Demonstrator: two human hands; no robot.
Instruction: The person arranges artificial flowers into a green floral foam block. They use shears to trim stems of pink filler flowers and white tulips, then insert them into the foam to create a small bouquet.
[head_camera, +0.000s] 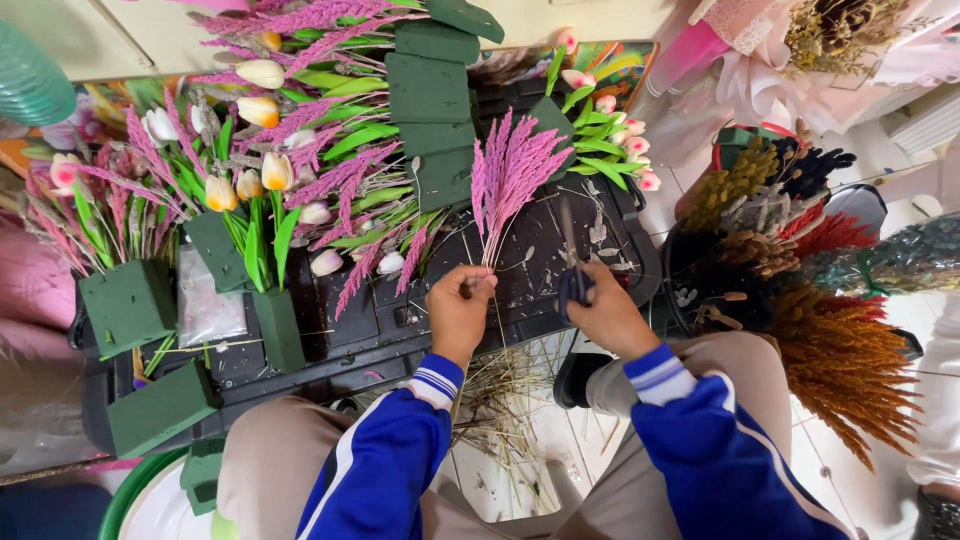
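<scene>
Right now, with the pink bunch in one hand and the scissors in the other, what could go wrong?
1. The dark-handled scissors in the right hand sit close to the left hand, so a snip could nick its fingers.
2. The bunch of pink dried grass plumes is pinched only at the thin stem ends; stems may slip or snap.
3. Cut stems litter the white tiled floor between the knees, which could be slippery underfoot.

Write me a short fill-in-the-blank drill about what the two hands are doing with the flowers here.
1. The left hand grips a bunch of dried grass coloured ____.
2. The right hand holds ____ with dark handles.
3. The tulips stand in blocks of ____ foam.

Missing words: pink; scissors; green
</scene>
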